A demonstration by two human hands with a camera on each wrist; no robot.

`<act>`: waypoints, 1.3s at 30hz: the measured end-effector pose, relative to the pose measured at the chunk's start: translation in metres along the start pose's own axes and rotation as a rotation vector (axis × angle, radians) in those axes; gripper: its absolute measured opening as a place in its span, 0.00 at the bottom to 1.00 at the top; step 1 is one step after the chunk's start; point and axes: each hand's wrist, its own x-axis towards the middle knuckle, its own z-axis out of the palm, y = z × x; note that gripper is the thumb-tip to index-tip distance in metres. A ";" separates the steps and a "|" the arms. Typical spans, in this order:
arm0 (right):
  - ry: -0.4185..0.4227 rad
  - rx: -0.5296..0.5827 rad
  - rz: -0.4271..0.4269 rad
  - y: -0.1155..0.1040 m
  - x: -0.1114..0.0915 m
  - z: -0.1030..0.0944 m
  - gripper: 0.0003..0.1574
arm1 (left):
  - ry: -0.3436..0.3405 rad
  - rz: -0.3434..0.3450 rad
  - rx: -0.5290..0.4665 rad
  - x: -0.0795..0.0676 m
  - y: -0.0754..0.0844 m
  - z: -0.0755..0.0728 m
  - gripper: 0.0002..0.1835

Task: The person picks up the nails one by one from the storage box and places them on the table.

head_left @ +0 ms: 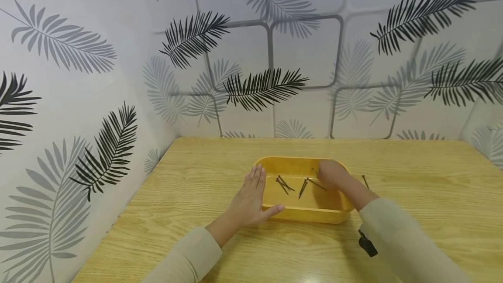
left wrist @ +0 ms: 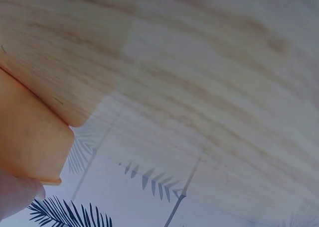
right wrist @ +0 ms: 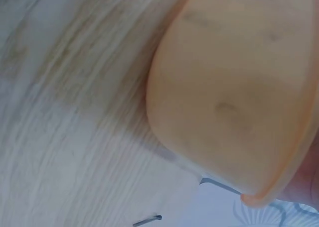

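A yellow plastic tray (head_left: pixel 306 215) stands on the table, its outer wall (right wrist: pixel 224 77) filling much of the right wrist view. Several thin dark screws (head_left: pixel 302 188) lie scattered on its floor. My left hand (head_left: pixel 251 202) rests against the tray's left end, fingers straight along the side and thumb over the front rim. Inside the right end is my right hand (head_left: pixel 334 175), knuckles up and blurred. A small dark sliver shows beside its fingers, but the fingertips are hidden, so whether they pinch a screw is unclear.
One more screw (head_left: pixel 365 181) lies on the wooden table (head_left: pixel 196 174) right of the tray. A small black object with a ring (head_left: pixel 367 244), like a whistle, sits beside my right sleeve. Behind the table rises a leaf-patterned wall (head_left: pixel 243 117).
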 end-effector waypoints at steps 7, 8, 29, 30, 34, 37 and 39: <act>-0.080 0.121 0.076 -0.012 -0.004 -0.035 0.16 | 0.003 0.001 -0.010 0.000 0.000 0.001 0.61; -0.108 0.151 0.101 -0.022 -0.008 -0.052 0.16 | 0.003 0.000 -0.010 0.000 0.000 0.001 0.61; -0.037 0.220 0.226 -0.024 -0.034 -0.109 0.16 | 0.001 -0.004 -0.008 0.000 0.000 0.000 0.62; -0.039 0.223 0.235 -0.022 -0.035 -0.110 0.16 | -0.001 -0.005 -0.011 0.000 0.000 0.000 0.62; -0.050 0.255 0.274 -0.017 -0.039 -0.111 0.16 | -0.002 -0.006 -0.021 0.000 0.000 0.000 0.61; -0.047 0.267 0.289 -0.013 -0.043 -0.112 0.17 | 0.002 -0.004 -0.018 0.000 0.000 0.001 0.62; -0.038 0.275 0.288 -0.010 -0.046 -0.112 0.20 | 0.006 -0.001 -0.014 0.000 0.000 0.001 0.63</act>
